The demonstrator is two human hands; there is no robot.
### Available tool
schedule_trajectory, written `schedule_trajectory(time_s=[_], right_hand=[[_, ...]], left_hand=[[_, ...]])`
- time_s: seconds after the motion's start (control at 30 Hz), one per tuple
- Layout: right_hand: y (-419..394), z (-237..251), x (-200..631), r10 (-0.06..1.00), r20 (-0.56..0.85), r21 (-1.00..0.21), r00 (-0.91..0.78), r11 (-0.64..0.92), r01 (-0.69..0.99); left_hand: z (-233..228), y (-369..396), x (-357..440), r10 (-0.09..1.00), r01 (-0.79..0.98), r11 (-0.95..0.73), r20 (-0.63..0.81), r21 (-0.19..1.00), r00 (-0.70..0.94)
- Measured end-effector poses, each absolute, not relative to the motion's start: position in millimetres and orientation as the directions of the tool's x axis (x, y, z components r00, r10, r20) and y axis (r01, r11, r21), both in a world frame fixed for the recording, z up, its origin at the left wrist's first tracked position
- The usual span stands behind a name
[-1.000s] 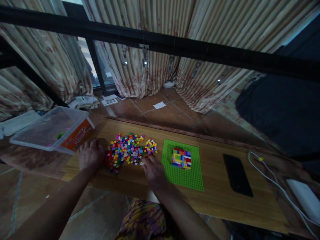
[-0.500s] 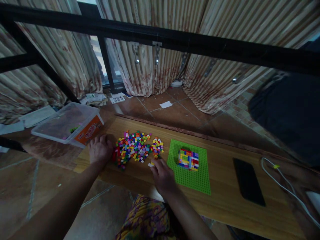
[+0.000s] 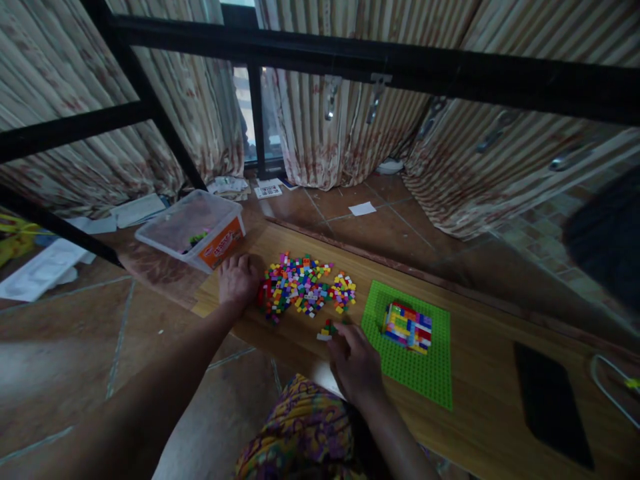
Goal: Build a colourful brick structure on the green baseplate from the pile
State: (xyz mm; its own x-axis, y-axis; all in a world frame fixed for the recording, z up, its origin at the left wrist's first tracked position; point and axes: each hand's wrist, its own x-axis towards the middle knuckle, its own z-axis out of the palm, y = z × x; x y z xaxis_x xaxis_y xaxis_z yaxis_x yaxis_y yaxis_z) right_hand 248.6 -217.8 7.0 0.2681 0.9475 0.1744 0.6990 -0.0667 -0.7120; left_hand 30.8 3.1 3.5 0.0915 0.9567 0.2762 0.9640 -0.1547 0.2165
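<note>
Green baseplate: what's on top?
A multicolored brick build sits on the green baseplate, with bare surface around it. Hidden: the area under the build and the near-left corner, behind the right hand.

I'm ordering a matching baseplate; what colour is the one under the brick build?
Bright green baseplate, head view.

I am in what looks like a home: long beige striped fabric curtains (image 3: 310,137) hang above reddish-brown floor tiles (image 3: 383,230), and multicoloured plastic toy bricks (image 3: 300,283) strew my brown wooden worktop (image 3: 483,373).

Left hand (image 3: 237,280) beside brick pile (image 3: 299,283), right hand (image 3: 356,365) at small bricks (image 3: 327,330)
</note>
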Motion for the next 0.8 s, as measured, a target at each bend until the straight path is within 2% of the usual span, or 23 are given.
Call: schedule_trajectory(time_s=[0.2, 0.43, 0.8], right_hand=[[-216.6, 11.9, 255.1, 0.938, 0.184, -0.652, 0.294, -0.107, 0.751], [-202.7, 11.8, 252.1, 0.965, 0.189, -0.549, 0.185, -0.052, 0.834], [-204.0, 7.4, 249.2, 0.957, 0.191, -0.46, 0.217, -0.108, 0.881]], left_hand=[[2.5, 3.0, 31.3, 0.958, 0.964, -0.146, 0.274, 0.224, 0.081], [2.6, 3.9, 31.4, 0.965, 0.96, -0.132, 0.254, 0.248, 0.067], [2.8, 7.7, 30.2, 0.963, 0.958, -0.148, 0.256, 0.246, 0.083]])
